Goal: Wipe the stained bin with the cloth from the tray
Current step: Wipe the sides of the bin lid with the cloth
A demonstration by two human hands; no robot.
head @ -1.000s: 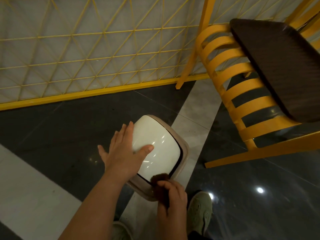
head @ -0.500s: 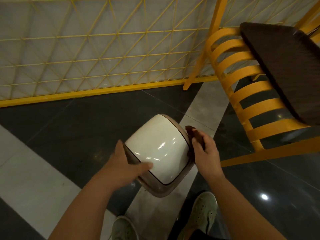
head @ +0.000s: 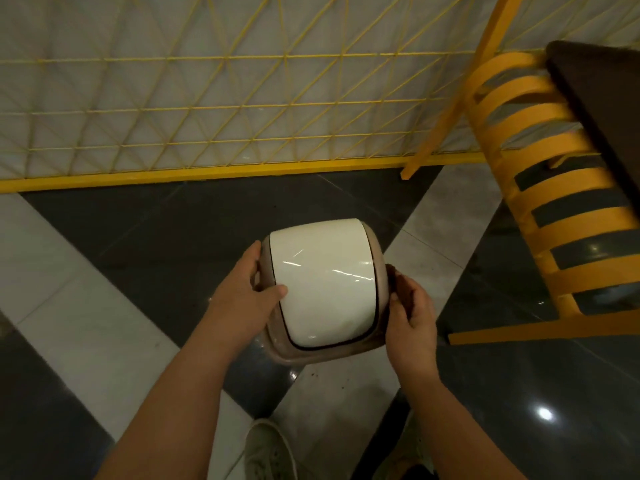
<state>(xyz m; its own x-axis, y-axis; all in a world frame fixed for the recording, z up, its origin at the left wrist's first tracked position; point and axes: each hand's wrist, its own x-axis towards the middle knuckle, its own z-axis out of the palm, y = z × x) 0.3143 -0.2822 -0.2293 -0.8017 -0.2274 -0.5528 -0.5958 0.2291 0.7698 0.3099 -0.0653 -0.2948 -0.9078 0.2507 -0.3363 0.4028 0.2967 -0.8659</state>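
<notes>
We take the small beige plastic bin with the glossy white swing lid [head: 322,289] as our landmark; it stands on the dark and pale tiled floor [head: 138,244], seen from above. Our left hand [head: 242,303] grips the bin's left rim, fingers curled over the edge and down the side, thumb laid across the white lid, so we judge it is there to steady the bin against the push of wiping. Our right hand [head: 412,320] sits against the bin's right side and holds a dark brown cloth [head: 398,282], bunched under curled fingers and pressed to the beige wall. The cloth is mostly hidden by the hand, so how much of it touches the bin we cannot tell. No stain is plain on the lid from here; faint marks on the near beige rim may be dirt.

Beyond the bin runs a yellow wire-mesh fence panel [head: 207,109]. Right of the bin stands a yellow slatted metal chair with a dark seat [head: 540,188]. Near the bin, towards us, is a pale grey-green shoe [head: 270,452]. No tray is in view.

We judge the step is wiping the right side wall, mid-task.
</notes>
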